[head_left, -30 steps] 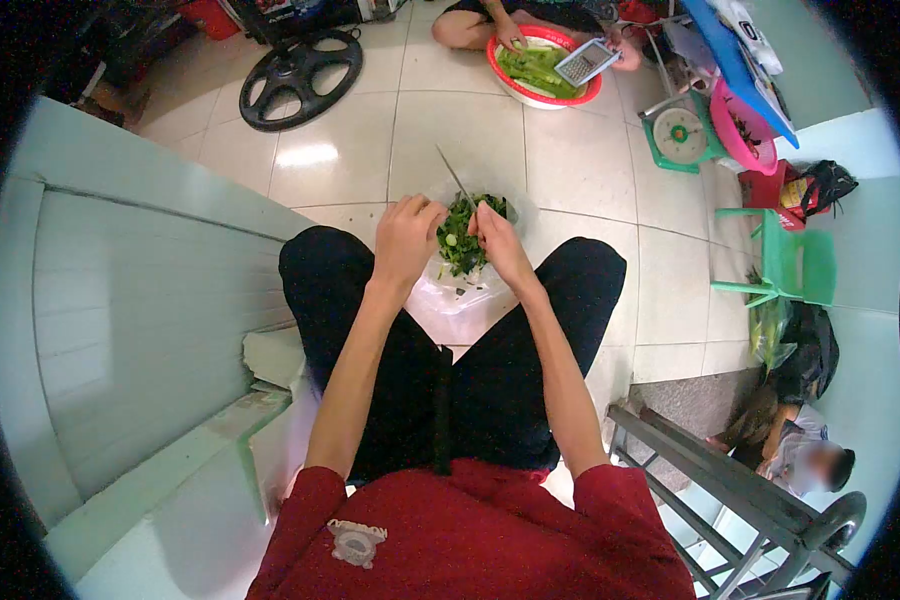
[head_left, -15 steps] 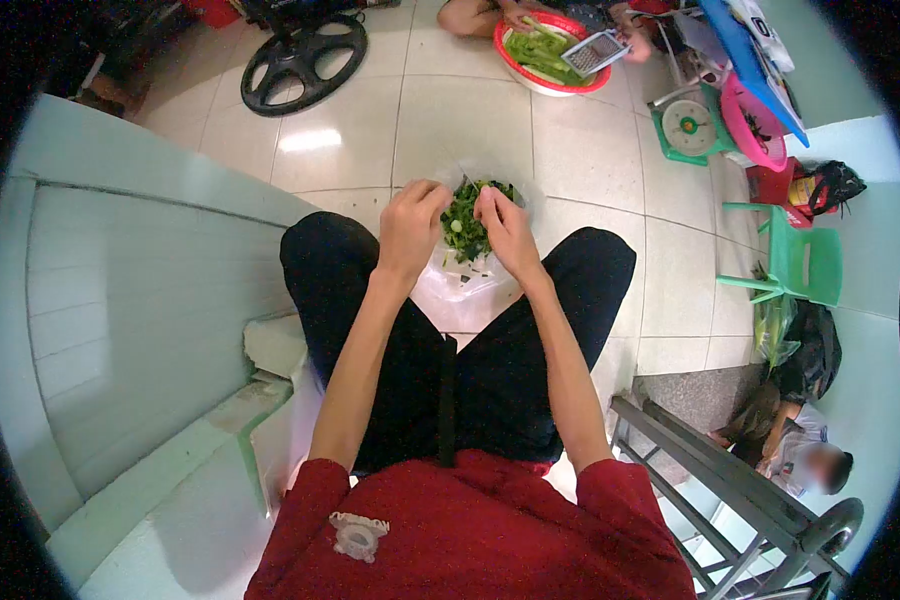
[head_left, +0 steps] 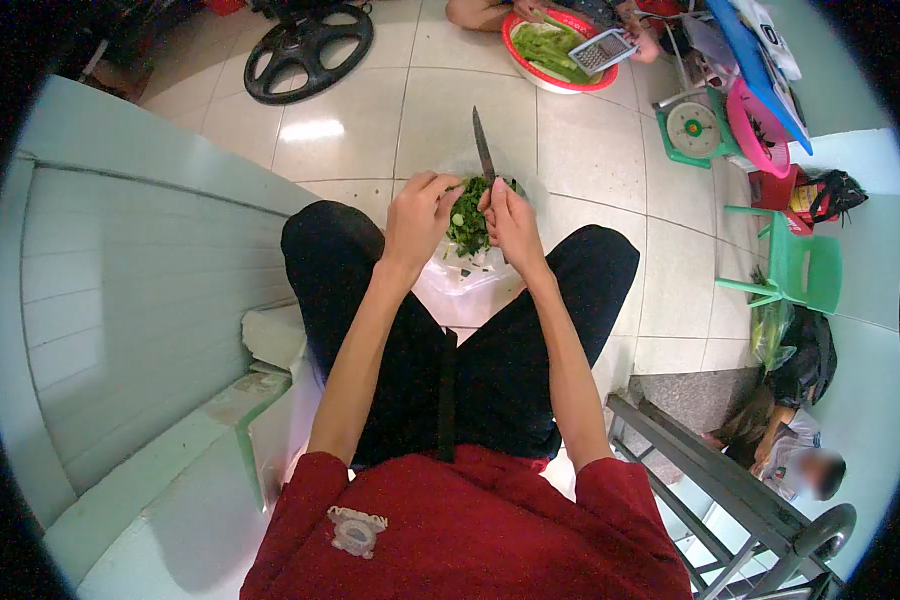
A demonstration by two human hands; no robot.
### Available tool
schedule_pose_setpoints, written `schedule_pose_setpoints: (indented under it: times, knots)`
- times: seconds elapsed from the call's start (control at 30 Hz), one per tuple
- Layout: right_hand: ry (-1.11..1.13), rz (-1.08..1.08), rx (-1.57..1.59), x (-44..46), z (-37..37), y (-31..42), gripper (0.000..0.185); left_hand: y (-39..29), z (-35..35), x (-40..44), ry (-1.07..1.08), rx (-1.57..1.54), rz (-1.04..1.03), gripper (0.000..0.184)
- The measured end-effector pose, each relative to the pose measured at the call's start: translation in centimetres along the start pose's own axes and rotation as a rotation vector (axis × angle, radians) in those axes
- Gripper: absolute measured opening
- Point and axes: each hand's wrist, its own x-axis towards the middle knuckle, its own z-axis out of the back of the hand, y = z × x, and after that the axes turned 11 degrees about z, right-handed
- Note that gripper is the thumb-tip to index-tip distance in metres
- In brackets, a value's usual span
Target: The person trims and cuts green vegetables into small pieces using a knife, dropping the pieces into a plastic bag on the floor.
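Observation:
My right hand (head_left: 511, 222) is closed around a knife (head_left: 482, 142), whose dark blade points away from me, above the bag. To its left, my left hand (head_left: 416, 215) has its fingers drawn together over the left edge of the greens. What its fingertips hold, if anything, is too small to make out. Between and beneath both hands lie chopped green leaves (head_left: 467, 222) with a few pale pieces. They sit in a clear plastic bag (head_left: 457, 278) opened out on the floor between my knees.
Ahead, another person's hands hold a grater (head_left: 600, 51) over a red-rimmed basin (head_left: 610, 78) of green vegetable strips. At right are a scale (head_left: 692, 130), a pink basket (head_left: 746, 125), a green chair (head_left: 808, 262) and a metal railing (head_left: 705, 460). A person sits at lower right.
The knife blade, not visible before, now points upright from my right hand. My left hand has shifted only slightly beside the greens.

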Motion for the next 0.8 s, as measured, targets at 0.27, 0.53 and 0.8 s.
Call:
schedule_pose_setpoints:
  times: [0.27, 0.53, 0.8]
  knots:
    - [0.051, 0.443, -0.41, -0.6, -0.8, 0.8, 0.031, 0.1, 0.0, 0.0, -0.027, 0.136, -0.129, 0.006]
    - [0.088, 0.5, -0.499, -0.5, -0.9, -0.4, 0.025, 0.0, 0.1, 0.0, -0.029, 0.171, -0.125, 0.005]
    - [0.115, 0.487, -0.578, -0.8, -0.8, -0.8, 0.021, -0.2, 0.2, 0.0, -0.05, 0.112, -0.118, 0.006]
